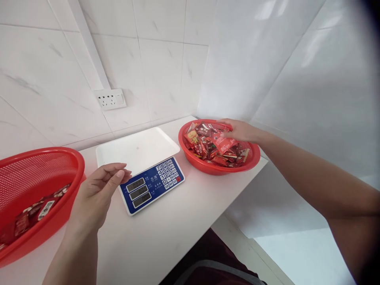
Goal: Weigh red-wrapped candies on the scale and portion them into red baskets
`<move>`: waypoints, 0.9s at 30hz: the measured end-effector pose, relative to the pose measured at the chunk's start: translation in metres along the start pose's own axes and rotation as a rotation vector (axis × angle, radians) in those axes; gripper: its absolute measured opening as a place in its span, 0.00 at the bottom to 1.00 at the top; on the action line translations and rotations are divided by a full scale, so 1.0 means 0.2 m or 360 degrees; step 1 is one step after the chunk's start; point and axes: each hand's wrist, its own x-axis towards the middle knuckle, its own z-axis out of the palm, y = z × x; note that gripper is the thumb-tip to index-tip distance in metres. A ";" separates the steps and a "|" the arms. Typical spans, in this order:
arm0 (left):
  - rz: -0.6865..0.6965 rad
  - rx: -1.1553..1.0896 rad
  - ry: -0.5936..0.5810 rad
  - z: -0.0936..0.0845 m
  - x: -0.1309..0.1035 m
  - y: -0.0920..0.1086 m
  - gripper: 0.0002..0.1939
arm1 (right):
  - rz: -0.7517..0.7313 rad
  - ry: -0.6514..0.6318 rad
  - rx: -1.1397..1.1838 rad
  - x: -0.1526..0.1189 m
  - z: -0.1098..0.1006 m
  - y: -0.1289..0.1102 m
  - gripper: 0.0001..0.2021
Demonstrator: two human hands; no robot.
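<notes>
My right hand [237, 130] reaches into the right red plastic basket [204, 165], its thumb and fingers at the upper edge of a light red snack packet [224, 143]. Below and around that packet lie many small wrapped snacks [200, 148] in red, brown and yellow. My left hand [96, 194] is held above the near left corner of a digital scale [154, 184]. Its fingers are loosely bent, with a gap beside the thumb and nothing visible between them. The scale's white pan [138, 148] bears no packet, and its top display reads about 0.002.
A second red basket [71, 158] at the left holds several dark red packets [38, 209]. Both baskets and the scale stand on a white table [142, 245] against a tiled wall. A socket plate [110, 99] sits on the wall. The table's front edge runs diagonally near my body.
</notes>
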 end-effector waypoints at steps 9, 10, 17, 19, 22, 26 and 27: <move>0.0055 0.0023 -0.0038 0.00 -0.02 0.05 0.15 | -0.0089 -0.0050 0.0093 0.07 0.02 -0.17 0.21; 0.0072 0.0067 -0.0045 -0.01 -0.02 0.05 0.15 | -0.0159 -0.0137 0.0219 0.09 0.04 -0.23 0.20; 0.0144 0.0516 0.0073 -0.02 -0.05 0.08 0.15 | -0.0400 -0.0334 0.0674 0.21 0.31 -0.72 0.22; 0.0158 0.0591 0.0097 -0.02 -0.06 0.09 0.15 | -0.0454 -0.0375 0.0765 0.25 0.35 -0.77 0.25; 0.0173 0.0636 0.0110 -0.03 -0.05 0.09 0.15 | -0.0547 -0.0335 0.0338 0.26 0.35 -0.72 0.27; 0.0205 0.0676 0.0120 -0.02 -0.04 0.08 0.15 | -0.0547 -0.0354 -0.0312 0.23 0.28 -0.44 0.24; 0.0206 0.0692 0.0130 -0.02 -0.04 0.07 0.15 | -0.0499 -0.0368 -0.0390 0.21 0.25 -0.35 0.24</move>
